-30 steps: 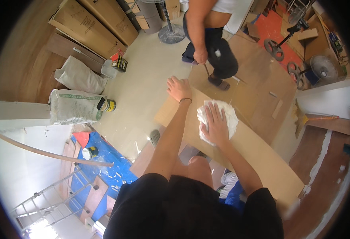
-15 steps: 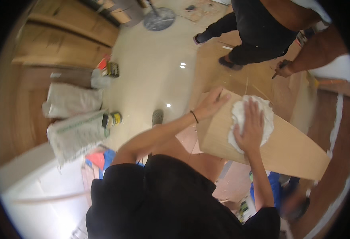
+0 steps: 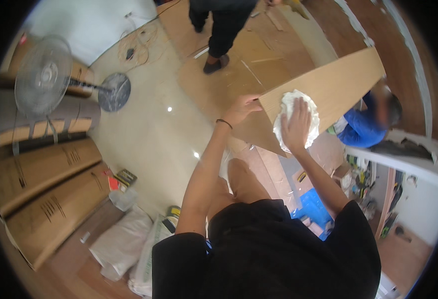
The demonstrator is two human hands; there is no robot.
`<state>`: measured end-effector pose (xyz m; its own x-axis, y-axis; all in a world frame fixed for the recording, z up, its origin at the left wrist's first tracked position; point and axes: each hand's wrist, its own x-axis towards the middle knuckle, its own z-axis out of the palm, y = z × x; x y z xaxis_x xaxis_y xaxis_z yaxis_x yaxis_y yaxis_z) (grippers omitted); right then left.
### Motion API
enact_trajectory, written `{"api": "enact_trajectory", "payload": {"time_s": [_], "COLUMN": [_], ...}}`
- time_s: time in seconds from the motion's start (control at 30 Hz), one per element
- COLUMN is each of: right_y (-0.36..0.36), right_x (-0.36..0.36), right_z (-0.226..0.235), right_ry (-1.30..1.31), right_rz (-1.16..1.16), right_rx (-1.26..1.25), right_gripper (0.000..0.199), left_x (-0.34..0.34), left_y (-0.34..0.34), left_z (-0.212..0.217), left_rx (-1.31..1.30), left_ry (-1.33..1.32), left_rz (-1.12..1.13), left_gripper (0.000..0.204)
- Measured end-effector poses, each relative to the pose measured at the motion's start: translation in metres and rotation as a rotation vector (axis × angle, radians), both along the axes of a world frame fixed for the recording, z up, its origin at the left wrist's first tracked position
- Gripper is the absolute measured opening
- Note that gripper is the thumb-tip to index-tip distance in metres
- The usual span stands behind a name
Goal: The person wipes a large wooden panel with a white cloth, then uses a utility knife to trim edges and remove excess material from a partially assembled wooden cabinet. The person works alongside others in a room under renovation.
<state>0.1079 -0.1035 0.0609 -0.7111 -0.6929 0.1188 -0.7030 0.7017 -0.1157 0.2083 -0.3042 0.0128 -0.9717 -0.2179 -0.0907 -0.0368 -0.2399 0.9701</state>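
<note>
A light wood-coloured board (image 3: 342, 85), tapering toward its far right end, is held up in front of me. My left hand (image 3: 242, 108) grips its left corner, fingers curled at the edge. On the board's face lies a white mass (image 3: 285, 112) with a ragged edge; whether it is cloth or putty I cannot tell. My right hand (image 3: 297, 125) rests flat on this mass, fingers stretched out. The board's underside is hidden.
A person in dark trousers (image 3: 220, 30) stands beyond the board; another in blue (image 3: 361, 130) is close to its right end. A standing fan (image 3: 47, 77), long cardboard boxes (image 3: 49, 172) and sacks (image 3: 121, 241) lie along the left. Tools (image 3: 361, 182) clutter the right.
My view has swung round, bringing in the fan and the person in blue. The board's tapered end now points to the far right instead of the near right. Both hands stay on their places.
</note>
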Motion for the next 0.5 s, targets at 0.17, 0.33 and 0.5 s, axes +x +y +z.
{"api": "enact_trajectory", "payload": {"time_s": [0.17, 0.33, 0.5], "right_y": [-0.009, -0.046, -0.082], "right_x": [0.010, 0.024, 0.019], "right_z": [0.012, 0.010, 0.010], "right_ry": [-0.026, -0.025, -0.064], "right_rz": [-0.075, -0.197, -0.221], "right_rx": [0.033, -0.005, -0.080], "right_gripper": [0.067, 0.065, 0.067], "left_x": [-0.009, 0.001, -0.012], "left_y": [-0.018, -0.021, -0.039], "left_z": [-0.001, -0.015, -0.012], "left_rx": [-0.170, -0.060, -0.175], "left_ry": [-0.027, -0.061, -0.072], "left_rz": [-0.063, -0.079, -0.191], "left_gripper": [0.048, 0.046, 0.056]}}
